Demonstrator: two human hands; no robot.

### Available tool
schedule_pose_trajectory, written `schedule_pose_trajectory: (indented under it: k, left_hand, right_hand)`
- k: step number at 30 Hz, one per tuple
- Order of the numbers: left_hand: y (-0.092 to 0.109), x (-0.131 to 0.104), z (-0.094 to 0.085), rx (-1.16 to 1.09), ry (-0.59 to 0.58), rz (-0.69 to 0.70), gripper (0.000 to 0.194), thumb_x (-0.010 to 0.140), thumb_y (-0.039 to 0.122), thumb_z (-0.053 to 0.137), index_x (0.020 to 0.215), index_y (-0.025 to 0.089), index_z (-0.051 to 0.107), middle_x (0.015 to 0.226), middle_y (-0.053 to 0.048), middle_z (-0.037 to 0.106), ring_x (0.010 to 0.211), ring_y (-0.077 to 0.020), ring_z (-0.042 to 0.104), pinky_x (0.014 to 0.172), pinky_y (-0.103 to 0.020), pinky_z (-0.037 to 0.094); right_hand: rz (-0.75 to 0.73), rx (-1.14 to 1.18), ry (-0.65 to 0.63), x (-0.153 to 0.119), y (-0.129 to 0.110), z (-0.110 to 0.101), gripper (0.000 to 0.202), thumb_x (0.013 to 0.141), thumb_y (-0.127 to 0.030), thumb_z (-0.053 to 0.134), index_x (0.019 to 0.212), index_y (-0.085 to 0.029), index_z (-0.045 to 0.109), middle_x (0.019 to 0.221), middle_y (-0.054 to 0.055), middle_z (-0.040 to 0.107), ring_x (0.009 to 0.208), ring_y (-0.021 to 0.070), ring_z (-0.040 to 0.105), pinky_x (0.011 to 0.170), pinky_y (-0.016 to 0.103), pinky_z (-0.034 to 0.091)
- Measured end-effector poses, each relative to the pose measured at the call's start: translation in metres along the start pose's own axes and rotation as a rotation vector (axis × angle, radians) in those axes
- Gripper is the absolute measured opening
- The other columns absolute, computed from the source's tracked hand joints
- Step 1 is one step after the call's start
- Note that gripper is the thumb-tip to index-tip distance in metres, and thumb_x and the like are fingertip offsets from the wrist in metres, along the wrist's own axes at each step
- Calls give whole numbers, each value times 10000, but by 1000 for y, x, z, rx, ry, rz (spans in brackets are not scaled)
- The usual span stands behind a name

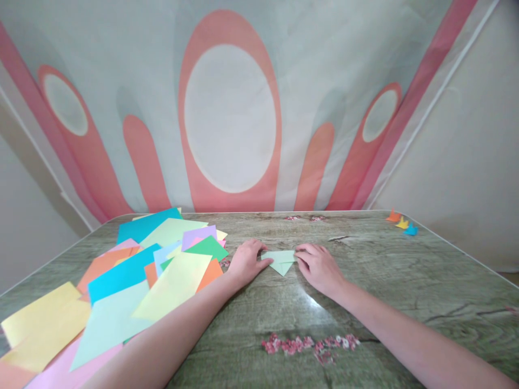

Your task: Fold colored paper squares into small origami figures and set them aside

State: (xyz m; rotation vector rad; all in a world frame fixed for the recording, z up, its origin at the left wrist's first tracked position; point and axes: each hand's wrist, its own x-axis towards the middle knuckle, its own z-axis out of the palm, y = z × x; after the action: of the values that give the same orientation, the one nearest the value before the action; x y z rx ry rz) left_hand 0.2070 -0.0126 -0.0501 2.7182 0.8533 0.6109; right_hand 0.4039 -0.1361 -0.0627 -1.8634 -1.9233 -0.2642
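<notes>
A small pale green sheet of origami paper (283, 261) lies on the table between my hands, folded with a straight edge at the far side and a point towards me. At its left end, my left hand (248, 262) holds the paper between thumb and fingers. My right hand (318, 265) grips the right end the same way, its fingers bent and close together. Both forearms rest low over the tabletop.
Loose coloured paper sheets (174, 286) spread over the table's left side, partly under my left forearm. Small folded paper figures, orange (393, 215), yellow (402, 222) and blue (411, 229), stand at the far right corner. A patterned cloth (231, 119) hangs behind the wood-grain table (389, 270).
</notes>
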Motion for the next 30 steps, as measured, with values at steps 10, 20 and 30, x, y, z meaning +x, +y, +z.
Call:
schedule_pose_trajectory:
  k: [10, 20, 30]
  left_hand:
    - [2, 0, 0, -170, -82, -74, 356, 651, 407, 688, 928, 190, 636, 915, -42, 569, 845, -185, 545, 752, -271, 430]
    - [6, 0, -9, -166, -261, -217, 393, 518, 444, 722, 801, 179, 653, 800, -20, 608, 755, -178, 567, 619, -229, 401]
    - [8, 0, -13, -192, -305, -239, 419, 507, 418, 730, 845, 195, 622, 777, 11, 613, 689, -152, 558, 565, -214, 363]
  right_hand:
    - [88, 216, 43, 3, 14, 16, 164, 787, -345, 583, 858, -202, 617, 970, 49, 605, 909, 193, 547, 809, 335, 403]
    - [32, 240, 34, 0, 10, 16, 192, 801, -315, 578, 960, -208, 578, 1006, 58, 580, 946, 204, 528, 822, 346, 402]
    - [9, 313, -11, -1, 4, 10, 246, 805, -319, 573, 1022, -206, 545, 1016, 65, 565, 957, 210, 524, 840, 361, 413]
